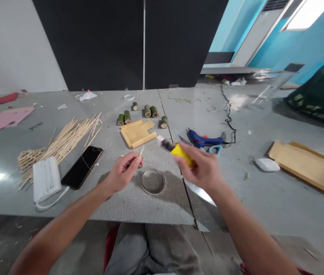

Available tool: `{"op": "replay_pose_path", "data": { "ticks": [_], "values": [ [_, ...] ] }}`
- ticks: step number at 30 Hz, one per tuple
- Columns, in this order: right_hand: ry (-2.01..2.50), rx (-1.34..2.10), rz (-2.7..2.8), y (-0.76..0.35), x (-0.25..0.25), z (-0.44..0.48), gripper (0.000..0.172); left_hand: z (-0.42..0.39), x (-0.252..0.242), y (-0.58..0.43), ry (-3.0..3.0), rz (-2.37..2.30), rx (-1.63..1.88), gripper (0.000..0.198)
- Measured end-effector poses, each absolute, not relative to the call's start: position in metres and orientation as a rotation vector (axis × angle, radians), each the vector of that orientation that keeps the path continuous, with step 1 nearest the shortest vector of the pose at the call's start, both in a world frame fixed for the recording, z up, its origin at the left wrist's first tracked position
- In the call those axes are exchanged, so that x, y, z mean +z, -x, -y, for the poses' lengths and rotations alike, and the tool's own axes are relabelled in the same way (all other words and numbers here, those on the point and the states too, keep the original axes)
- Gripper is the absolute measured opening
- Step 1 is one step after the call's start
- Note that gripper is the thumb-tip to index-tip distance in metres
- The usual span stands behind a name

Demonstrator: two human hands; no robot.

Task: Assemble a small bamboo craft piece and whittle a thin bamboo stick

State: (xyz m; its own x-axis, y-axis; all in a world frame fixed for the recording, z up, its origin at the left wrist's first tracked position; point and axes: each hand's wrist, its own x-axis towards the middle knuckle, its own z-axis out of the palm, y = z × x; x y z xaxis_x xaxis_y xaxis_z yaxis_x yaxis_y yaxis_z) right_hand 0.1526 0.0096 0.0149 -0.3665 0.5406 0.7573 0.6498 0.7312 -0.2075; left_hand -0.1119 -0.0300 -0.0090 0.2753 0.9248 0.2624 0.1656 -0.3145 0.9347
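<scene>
My left hand [125, 171] is closed in a pinch on a short pale wooden stick [141, 152], its tip pointing up. In my right hand [200, 166] is a yellow bottle [181, 152] with a dark neck and a whitish tip, blurred by motion and tilted towards the left. Between and just below the hands, a thin ring [153, 181] lies flat on the grey table [133, 206]. Beyond them sits an open brown cardboard piece [138, 133]. Several short green bamboo sections [147, 111] stand or lie behind it.
Left are a bundle of thin sticks [61, 139], a black phone [82, 167] and a white power bank [46, 175] with a cable. To the right lie a blue glue gun [204, 139], light-blue-handled scissors [215, 150], a white case [267, 165] and a cardboard tray [305, 166].
</scene>
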Motion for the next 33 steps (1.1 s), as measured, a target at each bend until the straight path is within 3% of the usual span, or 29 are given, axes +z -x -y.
{"op": "replay_pose_path", "data": {
  "ticks": [4, 19, 25, 33],
  "values": [
    [0.777, -0.134, 2.300, -0.135, 0.012, 0.002, 0.034, 0.026, -0.012, 0.115, -1.610, -1.023, 1.150, 0.037],
    [0.796, -0.114, 2.343, -0.131, 0.008, 0.000, 0.036, 0.032, -0.009, 0.117, -1.638, -0.932, 1.074, 0.039],
    [1.078, -0.343, 1.894, -0.150, 0.012, -0.015, 0.031, 0.032, -0.009, 0.113, -1.642, -0.799, 1.087, 0.040],
    [0.737, -0.036, 2.290, -0.138, 0.011, -0.001, 0.041, 0.028, -0.016, 0.113, -1.461, -0.882, 1.094, 0.042]
  ]
}}
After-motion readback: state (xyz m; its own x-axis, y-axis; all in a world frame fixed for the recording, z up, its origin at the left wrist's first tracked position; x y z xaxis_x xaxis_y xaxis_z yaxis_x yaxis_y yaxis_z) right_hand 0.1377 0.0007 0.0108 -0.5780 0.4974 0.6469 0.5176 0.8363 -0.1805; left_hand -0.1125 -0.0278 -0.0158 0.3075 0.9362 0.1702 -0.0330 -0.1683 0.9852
